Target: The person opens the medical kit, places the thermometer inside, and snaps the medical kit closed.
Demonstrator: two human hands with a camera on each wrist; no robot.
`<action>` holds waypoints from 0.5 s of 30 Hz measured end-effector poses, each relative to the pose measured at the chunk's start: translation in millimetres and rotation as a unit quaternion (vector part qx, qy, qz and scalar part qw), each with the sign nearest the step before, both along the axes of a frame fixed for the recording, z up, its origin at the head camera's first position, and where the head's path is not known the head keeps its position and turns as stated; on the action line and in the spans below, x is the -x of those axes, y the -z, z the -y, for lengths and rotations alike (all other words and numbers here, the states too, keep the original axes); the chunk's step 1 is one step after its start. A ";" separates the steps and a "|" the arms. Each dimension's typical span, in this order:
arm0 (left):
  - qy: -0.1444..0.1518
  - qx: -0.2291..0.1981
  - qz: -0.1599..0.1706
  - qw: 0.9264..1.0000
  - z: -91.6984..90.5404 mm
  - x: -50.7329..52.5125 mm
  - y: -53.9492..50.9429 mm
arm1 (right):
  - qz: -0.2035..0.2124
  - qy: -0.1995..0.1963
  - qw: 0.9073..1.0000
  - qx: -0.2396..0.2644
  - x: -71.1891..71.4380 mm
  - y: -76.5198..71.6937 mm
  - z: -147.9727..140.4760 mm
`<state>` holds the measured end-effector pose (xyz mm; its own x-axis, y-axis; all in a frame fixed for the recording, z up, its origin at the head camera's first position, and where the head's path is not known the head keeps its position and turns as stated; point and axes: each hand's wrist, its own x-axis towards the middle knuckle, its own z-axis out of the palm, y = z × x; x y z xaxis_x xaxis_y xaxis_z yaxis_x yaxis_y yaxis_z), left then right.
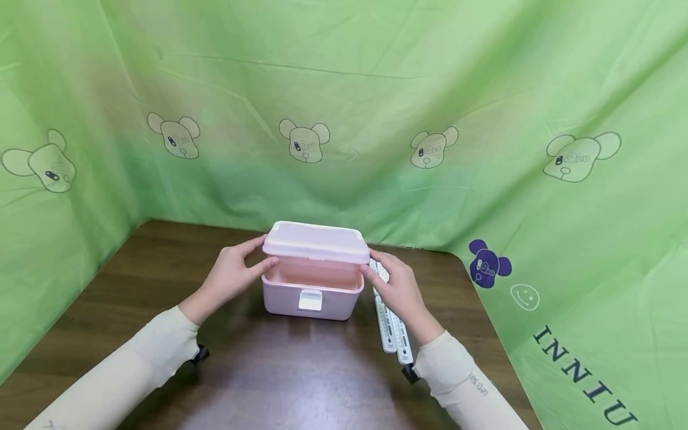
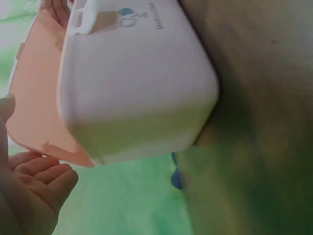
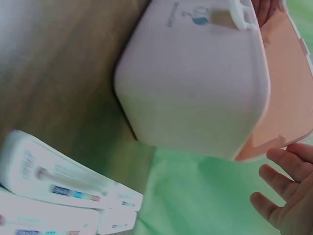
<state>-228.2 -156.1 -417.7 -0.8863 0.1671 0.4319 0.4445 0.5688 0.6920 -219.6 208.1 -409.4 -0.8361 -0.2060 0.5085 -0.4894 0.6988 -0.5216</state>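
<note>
A pale pink lidded box [image 1: 285,301] stands on the table, a white latch [image 1: 310,300] on its front. Its hinged lid [image 1: 317,242] is raised part way, so the pinkish inside shows. My left hand [image 1: 228,278] holds the lid's left end, thumb at the front corner and fingers along the side. At the opposite end, my right hand [image 1: 399,286] holds the lid in the same manner. Both wrist views show fingertips touching the lid's edge. Beside the box, below the right hand, lie white strip thermometers [image 3: 63,176] with printed scales, partly hidden by that hand.
The brown wooden table [image 1: 172,257] has a green cloth curtain [image 1: 365,71] with printed bear heads hanging around its back and sides. The table's right edge runs just past the right forearm. Dark wrist-worn devices [image 1: 411,374] sit under the sleeves.
</note>
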 end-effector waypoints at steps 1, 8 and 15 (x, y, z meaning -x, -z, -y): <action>-0.001 -0.007 0.009 1.000 -0.6 1.7 -3.2 | 0.000 0.002 1.000 -0.001 2.6 -3.1 -0.2; 0.009 -0.065 0.062 0.996 -4.8 19.0 -26.7 | -0.009 0.006 1.000 0.002 23.9 -25.7 0.2; 0.025 -0.119 0.091 0.988 -9.8 41.1 -44.7 | 0.034 0.002 0.999 0.038 46.7 -46.6 2.7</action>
<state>-269.4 -146.3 -373.1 -0.9462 0.1262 0.2981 0.3237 0.3600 0.8750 -266.3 205.4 -362.8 -0.8704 -0.1658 0.4636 -0.4479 0.6580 -0.6054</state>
